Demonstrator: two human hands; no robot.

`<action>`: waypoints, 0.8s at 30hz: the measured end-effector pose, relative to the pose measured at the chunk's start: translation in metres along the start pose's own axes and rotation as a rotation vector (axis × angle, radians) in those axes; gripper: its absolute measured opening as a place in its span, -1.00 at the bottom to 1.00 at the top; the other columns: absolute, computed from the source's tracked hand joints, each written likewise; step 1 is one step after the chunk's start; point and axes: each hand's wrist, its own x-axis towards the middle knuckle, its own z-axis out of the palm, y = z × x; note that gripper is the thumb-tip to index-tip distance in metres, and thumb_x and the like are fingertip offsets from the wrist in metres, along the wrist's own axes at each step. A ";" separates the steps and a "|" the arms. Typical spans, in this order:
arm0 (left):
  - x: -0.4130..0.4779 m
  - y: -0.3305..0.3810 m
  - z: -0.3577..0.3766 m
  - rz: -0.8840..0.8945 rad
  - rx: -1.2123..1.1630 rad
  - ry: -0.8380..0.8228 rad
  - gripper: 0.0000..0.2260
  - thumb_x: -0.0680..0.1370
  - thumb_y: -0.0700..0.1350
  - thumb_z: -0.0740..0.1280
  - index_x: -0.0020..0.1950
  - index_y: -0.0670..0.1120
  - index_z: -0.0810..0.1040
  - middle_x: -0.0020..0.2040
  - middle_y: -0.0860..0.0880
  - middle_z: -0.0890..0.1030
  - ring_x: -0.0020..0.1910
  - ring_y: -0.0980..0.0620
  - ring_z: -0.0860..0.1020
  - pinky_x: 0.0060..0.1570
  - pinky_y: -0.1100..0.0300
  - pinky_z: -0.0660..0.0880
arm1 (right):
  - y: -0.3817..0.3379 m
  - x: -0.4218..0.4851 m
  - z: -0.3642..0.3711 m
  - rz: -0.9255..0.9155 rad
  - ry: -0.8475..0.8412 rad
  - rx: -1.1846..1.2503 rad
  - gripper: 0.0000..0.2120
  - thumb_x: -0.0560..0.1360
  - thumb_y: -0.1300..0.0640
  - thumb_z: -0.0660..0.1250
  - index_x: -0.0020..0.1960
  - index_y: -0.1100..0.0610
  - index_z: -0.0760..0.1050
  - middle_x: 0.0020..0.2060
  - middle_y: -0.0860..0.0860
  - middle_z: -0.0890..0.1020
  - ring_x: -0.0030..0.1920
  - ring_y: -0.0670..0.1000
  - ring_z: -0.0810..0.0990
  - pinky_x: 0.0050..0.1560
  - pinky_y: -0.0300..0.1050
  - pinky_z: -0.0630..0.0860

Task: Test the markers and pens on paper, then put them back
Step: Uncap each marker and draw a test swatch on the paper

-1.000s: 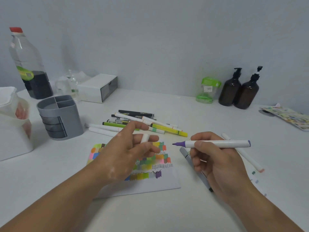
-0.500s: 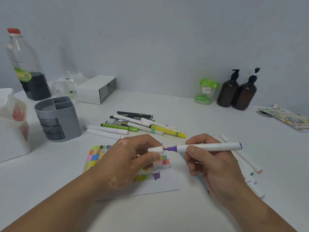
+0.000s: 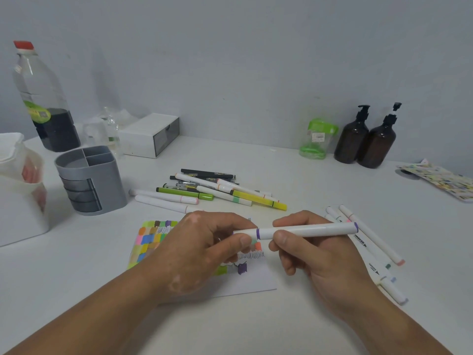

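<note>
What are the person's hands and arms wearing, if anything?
Nothing shows on them. The left hand and the right hand are bare, with no gloves, rings or watch in view, and both forearms are uncovered to the picture's edge, with no sleeves visible.

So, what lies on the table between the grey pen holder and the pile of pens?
In the head view, two white markers lie side by side on the table between the grey pen holder and the pile of pens.

Beyond our left hand we see a red-capped plastic bottle [image 3: 41, 98] of dark liquid, a white drawer box [image 3: 149, 134] and a white container [image 3: 18, 190]. Beyond our right stand two brown pump bottles [image 3: 366, 139], beside a green-lidded jar [image 3: 316, 139].
</note>
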 end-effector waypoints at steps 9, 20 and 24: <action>0.001 -0.003 0.001 0.034 0.001 -0.029 -0.86 0.63 -0.05 0.33 0.07 0.11 0.68 -0.28 0.13 0.66 -0.34 0.20 0.57 -0.31 0.45 0.45 | -0.001 -0.002 0.003 0.022 0.008 0.016 -0.86 0.37 0.13 0.61 -0.11 0.08 0.70 -0.27 0.34 0.64 -0.43 0.05 0.55 -0.39 -0.19 0.51; 0.009 -0.014 -0.008 0.083 0.111 0.022 -0.87 0.63 0.09 0.28 0.12 0.27 0.60 -0.27 0.09 0.57 -0.31 0.10 0.50 -0.29 0.18 0.45 | -0.006 0.001 -0.007 0.026 -0.111 0.031 -0.71 0.40 -0.03 0.54 0.07 0.05 0.72 -0.22 0.17 0.70 -0.35 0.05 0.57 -0.32 -0.16 0.51; 0.012 -0.025 -0.024 0.005 0.147 0.073 -0.82 0.63 -0.01 0.33 0.10 0.30 0.60 -0.21 0.11 0.54 -0.29 0.17 0.46 -0.23 0.23 0.45 | -0.008 0.001 -0.011 0.123 -0.320 0.097 -0.37 0.34 -0.30 0.51 0.23 0.11 0.68 0.02 0.24 0.71 -0.22 0.08 0.58 -0.30 -0.07 0.54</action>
